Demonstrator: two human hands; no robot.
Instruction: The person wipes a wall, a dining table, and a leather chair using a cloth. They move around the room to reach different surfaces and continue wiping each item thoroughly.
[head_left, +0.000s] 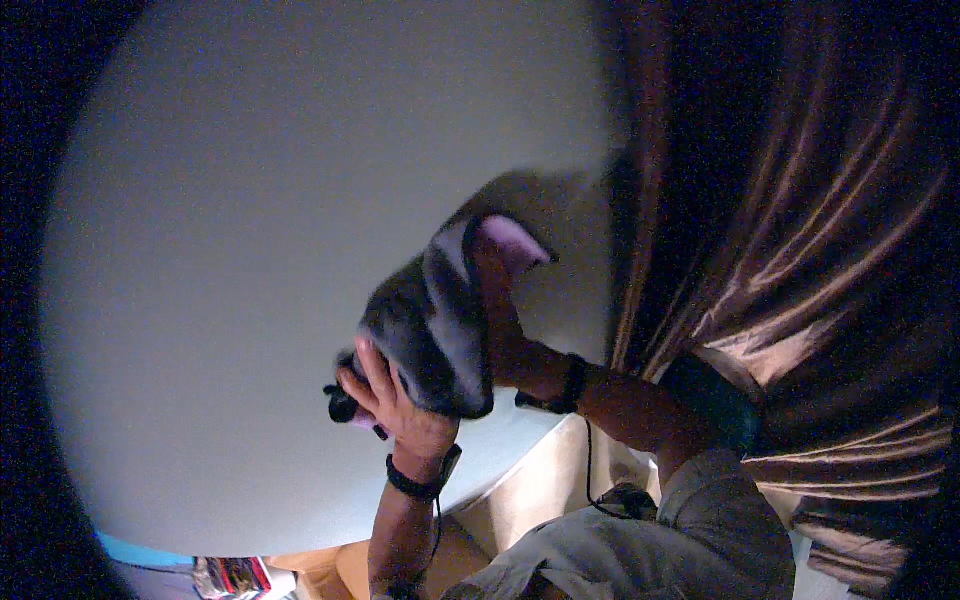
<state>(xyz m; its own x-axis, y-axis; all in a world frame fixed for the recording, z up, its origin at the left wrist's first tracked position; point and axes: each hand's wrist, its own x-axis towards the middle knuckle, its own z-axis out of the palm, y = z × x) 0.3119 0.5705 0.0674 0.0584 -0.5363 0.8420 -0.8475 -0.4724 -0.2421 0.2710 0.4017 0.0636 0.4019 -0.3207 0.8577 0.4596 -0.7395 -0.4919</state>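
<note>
A soft dark grey fabric item (431, 330) with paler bands and a pink inner side is raised in front of a wide pale surface (225, 225). My left hand (405, 412) grips its lower left end, fingers spread over the cloth. Beside those fingers is a small black, knob-like part (343, 406) with some pink next to it; what it is I cannot tell. In shadow, my right hand (499, 289) is at the item's right side, by a pink flap (514, 240). The cloth hides most of my right fingers.
Dark, folded curtain-like cloth (750, 225) hangs along the right. Bands with thin black cords (590, 465) are on both wrists. At the lower left are a blue-edged thing (142, 549) and a small multicoloured pile (231, 576). My grey garment (600, 551) fills the lower right.
</note>
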